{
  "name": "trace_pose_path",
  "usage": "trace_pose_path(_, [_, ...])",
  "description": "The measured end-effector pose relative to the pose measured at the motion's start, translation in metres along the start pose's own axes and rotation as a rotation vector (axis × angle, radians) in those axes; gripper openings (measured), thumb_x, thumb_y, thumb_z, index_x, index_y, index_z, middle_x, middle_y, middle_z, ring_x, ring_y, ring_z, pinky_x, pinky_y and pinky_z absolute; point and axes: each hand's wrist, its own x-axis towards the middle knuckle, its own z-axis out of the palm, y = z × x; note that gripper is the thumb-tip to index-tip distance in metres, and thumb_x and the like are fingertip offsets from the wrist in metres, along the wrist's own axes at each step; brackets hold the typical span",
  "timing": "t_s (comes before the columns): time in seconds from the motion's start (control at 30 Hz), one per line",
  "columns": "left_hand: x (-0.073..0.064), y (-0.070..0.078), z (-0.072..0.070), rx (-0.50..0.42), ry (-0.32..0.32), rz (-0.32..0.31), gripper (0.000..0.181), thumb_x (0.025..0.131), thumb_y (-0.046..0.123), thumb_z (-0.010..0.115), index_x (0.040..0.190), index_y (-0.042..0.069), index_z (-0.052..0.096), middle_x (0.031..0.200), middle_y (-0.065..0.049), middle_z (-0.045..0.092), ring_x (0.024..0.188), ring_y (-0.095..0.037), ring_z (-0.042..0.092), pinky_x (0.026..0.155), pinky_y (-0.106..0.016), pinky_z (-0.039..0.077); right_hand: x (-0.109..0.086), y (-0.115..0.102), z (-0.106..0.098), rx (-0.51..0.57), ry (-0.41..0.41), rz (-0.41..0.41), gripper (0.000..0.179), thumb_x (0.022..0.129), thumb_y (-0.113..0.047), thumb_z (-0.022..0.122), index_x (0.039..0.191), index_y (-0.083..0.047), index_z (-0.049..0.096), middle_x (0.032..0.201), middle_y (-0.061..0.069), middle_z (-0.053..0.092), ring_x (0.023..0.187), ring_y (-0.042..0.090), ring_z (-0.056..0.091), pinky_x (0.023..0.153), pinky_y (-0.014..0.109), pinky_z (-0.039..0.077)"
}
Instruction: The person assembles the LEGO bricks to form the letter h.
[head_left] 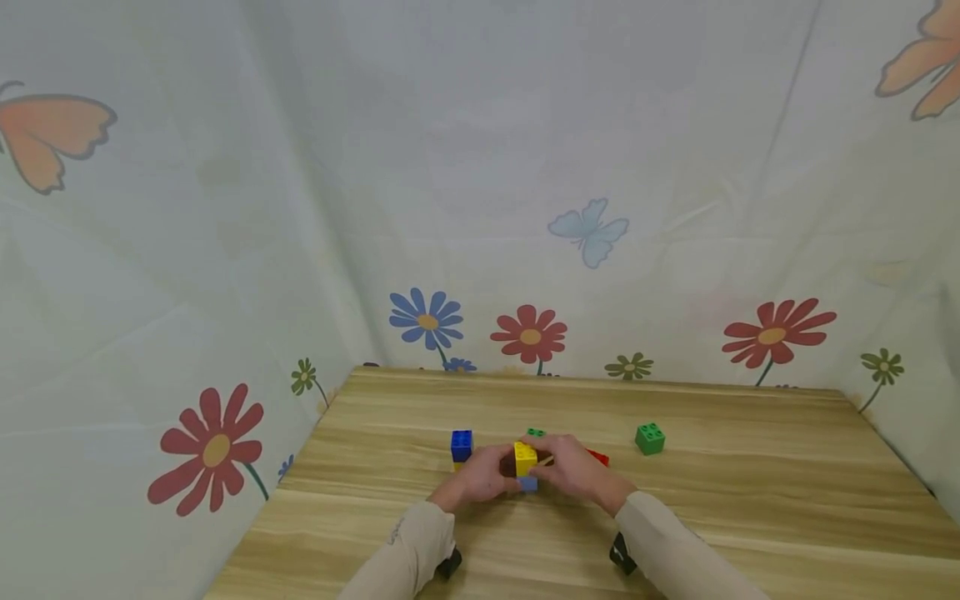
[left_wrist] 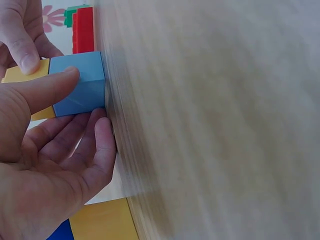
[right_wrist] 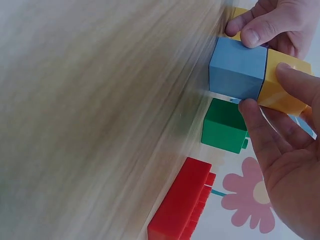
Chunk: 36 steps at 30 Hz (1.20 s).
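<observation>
A yellow building brick [head_left: 525, 458] sits on top of a light blue brick [head_left: 528, 483], which stands on the wooden table. My left hand [head_left: 483, 475] grips the light blue brick, thumb on its near face and fingers behind, as the left wrist view shows. From the other side my right hand [head_left: 573, 468] pinches the yellow brick between thumb and fingers. In the right wrist view the two bricks meet along a thin straight seam. The right hand partly covers a red brick [right_wrist: 182, 200] and a green brick [right_wrist: 225, 125] behind it.
To the left of my left hand, a dark blue brick [head_left: 462, 442] stands on a yellow one [left_wrist: 105, 220]. Another green brick [head_left: 650, 438] lies farther right. Behind the wooden table [head_left: 750, 500] hangs a white cloth [head_left: 480, 167] with flowers and butterflies.
</observation>
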Motion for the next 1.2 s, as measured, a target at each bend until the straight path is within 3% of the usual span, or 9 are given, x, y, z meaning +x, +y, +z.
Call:
trace_pose_path(0.5, [0.0, 0.0, 0.0, -0.048, -0.003, -0.011, 0.031, 0.084, 0.011, 0.072, 0.112, 0.009, 0.06, 0.102, 0.003, 0.064, 0.092, -0.013, 0.06, 0.082, -0.03, 0.049, -0.001, 0.001, 0.001, 0.003, 0.017, -0.043, 0.055, 0.088, -0.011, 0.067, 0.138, -0.001, 0.046, 0.126, 0.009, 0.058, 0.098, 0.016, 0.059, 0.084, 0.03, 0.05])
trace_pose_path(0.73, [-0.006, 0.001, -0.001, -0.071, 0.014, 0.009, 0.033, 0.083, 0.011, 0.073, 0.114, 0.01, 0.06, 0.106, 0.001, 0.063, 0.099, -0.019, 0.06, 0.086, -0.034, 0.049, -0.008, 0.004, -0.002, -0.017, 0.057, -0.031, 0.057, 0.089, -0.018, 0.068, 0.139, -0.003, 0.045, 0.125, 0.007, 0.057, 0.098, 0.019, 0.059, 0.082, 0.03, 0.051])
trace_pose_path(0.93, [-0.018, 0.0, -0.002, -0.108, 0.032, -0.006, 0.036, 0.083, 0.013, 0.073, 0.115, 0.004, 0.059, 0.111, -0.008, 0.063, 0.1, -0.023, 0.061, 0.086, -0.038, 0.049, -0.021, 0.006, -0.012, -0.057, 0.115, -0.016, 0.05, 0.087, -0.017, 0.07, 0.132, -0.004, 0.052, 0.112, 0.009, 0.062, 0.093, 0.021, 0.06, 0.078, 0.034, 0.051])
trace_pose_path(1.2, [-0.041, -0.007, -0.011, -0.114, -0.005, -0.027, 0.033, 0.086, 0.015, 0.07, 0.114, 0.001, 0.061, 0.113, -0.011, 0.062, 0.102, -0.026, 0.06, 0.086, -0.041, 0.048, -0.043, 0.012, -0.029, -0.138, 0.152, 0.001, 0.04, 0.085, -0.016, 0.071, 0.122, -0.008, 0.06, 0.118, 0.008, 0.062, 0.101, 0.022, 0.059, 0.086, 0.042, 0.049])
